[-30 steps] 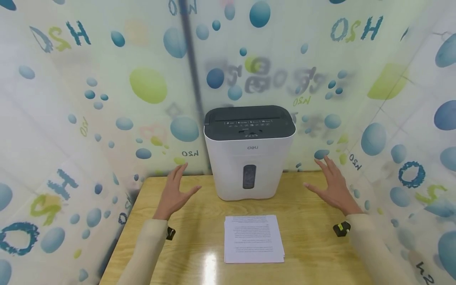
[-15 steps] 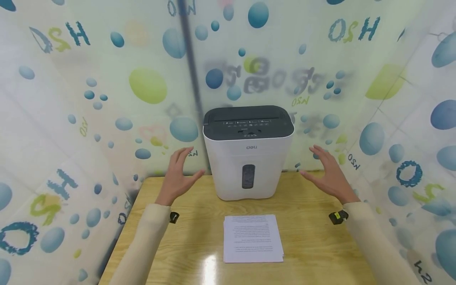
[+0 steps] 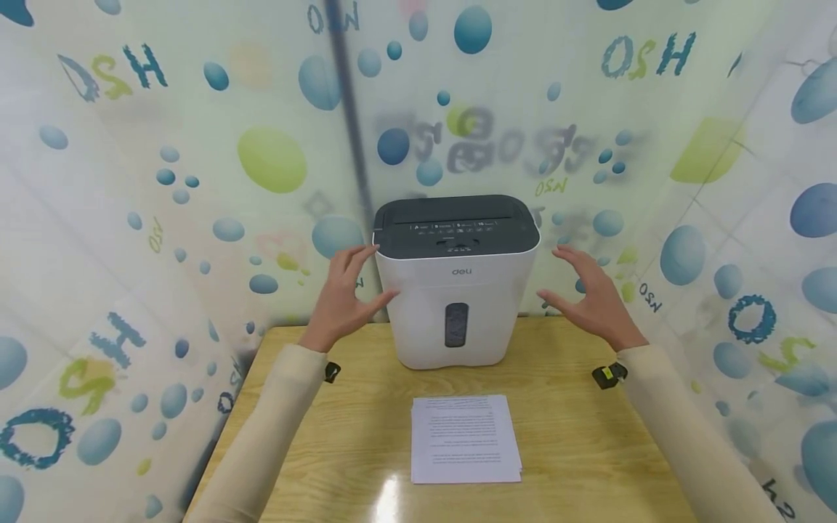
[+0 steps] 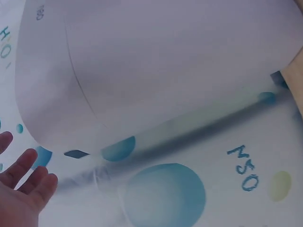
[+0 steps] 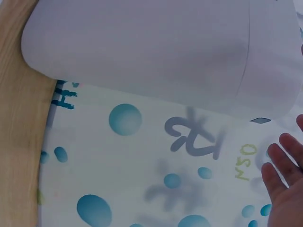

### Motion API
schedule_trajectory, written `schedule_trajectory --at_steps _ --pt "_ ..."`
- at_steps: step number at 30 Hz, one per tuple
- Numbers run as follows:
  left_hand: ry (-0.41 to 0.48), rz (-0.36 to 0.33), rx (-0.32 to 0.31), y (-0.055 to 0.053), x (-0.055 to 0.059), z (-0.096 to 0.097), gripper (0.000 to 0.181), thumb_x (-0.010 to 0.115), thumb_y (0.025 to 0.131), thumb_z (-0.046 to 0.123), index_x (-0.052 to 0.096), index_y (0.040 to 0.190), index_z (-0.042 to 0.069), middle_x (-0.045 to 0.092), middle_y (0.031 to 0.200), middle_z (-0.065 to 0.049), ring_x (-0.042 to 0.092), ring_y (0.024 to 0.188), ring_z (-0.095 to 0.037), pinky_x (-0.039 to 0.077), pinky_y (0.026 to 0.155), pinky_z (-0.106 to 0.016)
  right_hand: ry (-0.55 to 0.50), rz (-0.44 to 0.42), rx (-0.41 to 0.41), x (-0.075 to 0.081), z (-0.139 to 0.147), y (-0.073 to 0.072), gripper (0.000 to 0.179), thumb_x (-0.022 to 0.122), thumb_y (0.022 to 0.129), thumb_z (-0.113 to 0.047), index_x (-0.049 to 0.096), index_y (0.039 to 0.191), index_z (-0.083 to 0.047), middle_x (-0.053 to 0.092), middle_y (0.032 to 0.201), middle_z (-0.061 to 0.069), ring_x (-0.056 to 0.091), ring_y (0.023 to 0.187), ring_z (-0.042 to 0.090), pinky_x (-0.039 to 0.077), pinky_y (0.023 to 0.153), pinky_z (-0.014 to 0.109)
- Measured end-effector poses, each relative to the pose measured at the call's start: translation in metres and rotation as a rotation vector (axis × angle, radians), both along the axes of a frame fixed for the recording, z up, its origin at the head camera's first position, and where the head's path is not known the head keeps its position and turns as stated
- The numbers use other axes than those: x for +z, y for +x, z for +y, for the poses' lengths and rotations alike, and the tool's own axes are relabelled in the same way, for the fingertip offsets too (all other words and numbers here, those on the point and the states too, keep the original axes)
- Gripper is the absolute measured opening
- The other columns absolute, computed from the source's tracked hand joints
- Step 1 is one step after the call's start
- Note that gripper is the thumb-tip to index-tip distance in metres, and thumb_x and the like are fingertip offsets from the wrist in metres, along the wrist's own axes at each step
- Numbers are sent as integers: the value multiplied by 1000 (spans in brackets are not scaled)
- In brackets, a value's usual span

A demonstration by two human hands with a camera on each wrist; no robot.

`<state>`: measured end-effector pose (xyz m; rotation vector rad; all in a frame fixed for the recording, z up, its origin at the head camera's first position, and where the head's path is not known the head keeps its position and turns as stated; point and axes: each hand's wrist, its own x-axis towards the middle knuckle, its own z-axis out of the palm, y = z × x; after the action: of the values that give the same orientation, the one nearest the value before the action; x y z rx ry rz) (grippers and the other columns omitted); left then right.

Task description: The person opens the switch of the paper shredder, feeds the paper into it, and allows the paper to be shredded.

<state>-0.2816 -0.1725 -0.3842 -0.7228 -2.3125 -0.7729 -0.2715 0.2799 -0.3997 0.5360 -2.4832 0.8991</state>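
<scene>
A white paper shredder (image 3: 421, 305) with a dark grey top (image 3: 458, 211) stands upright at the back of the wooden table. My left hand (image 3: 346, 298), fingers spread, is raised close by its left side and overlaps its edge in the head view. On the other side my right hand (image 3: 591, 298) is held up with thumb and fingers apart, a small gap from the shredder. Neither hand holds anything. Both wrist views show the shredder's plain side wall (image 4: 165, 61), with the fingers (image 5: 284, 161) near its upper end.
A stack of printed paper (image 3: 464, 439) lies on the wooden table (image 3: 562, 450) in front of the shredder. Patterned curtains (image 3: 261, 87) with blue and green spots hang behind and at both sides, near the table's edges.
Both hands have moved up and inward, from beside the shredder's lower half to near its top. The shredder and the paper stack have stayed where they were.
</scene>
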Motion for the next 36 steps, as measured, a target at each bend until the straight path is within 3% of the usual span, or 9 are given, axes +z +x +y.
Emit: schedule_trajectory --at_steps 7,12,16,20,30,36 --pt "-81 18 -68 -10 18 21 78 82 86 42 49 150 12 45 151 -13 38 142 -31 44 112 -53 3 61 13 17 -11 -8 72 84 86 -28 52 149 -11 47 158 12 40 148 36 33 118 62" --pt "-164 62 -116 -19 33 35 75 80 89 43 50 149 12 48 148 -14 42 140 -31 45 112 -51 35 83 24 22 -17 -17 73 85 86 -27 52 149 -12 46 159 11 40 149 36 34 118 62" --pt "-236 56 -146 -28 47 46 71 77 91 45 51 148 12 49 147 -13 42 137 -30 45 110 -50 55 86 38 26 -21 -23 74 85 85 -28 52 150 -16 46 159 9 40 149 35 35 117 62" --pt "-303 4 -159 -36 57 54 68 75 92 46 52 148 14 47 147 -12 42 138 -30 46 109 -49 79 96 60 31 -26 -29 72 86 85 -29 54 148 -17 48 158 8 41 148 35 35 118 62" --pt "-482 -209 -193 -52 80 71 68 69 96 49 48 152 18 46 147 -10 44 134 -27 49 105 -48 104 141 154 43 -37 -42 62 86 85 -24 62 139 -8 55 151 14 47 142 37 37 116 60" --pt "-583 -279 -217 -57 91 80 63 67 98 45 47 153 21 47 144 -7 47 127 -24 48 104 -46 127 164 188 45 -38 -48 52 86 85 -21 67 131 -7 62 140 15 54 134 37 44 111 57"
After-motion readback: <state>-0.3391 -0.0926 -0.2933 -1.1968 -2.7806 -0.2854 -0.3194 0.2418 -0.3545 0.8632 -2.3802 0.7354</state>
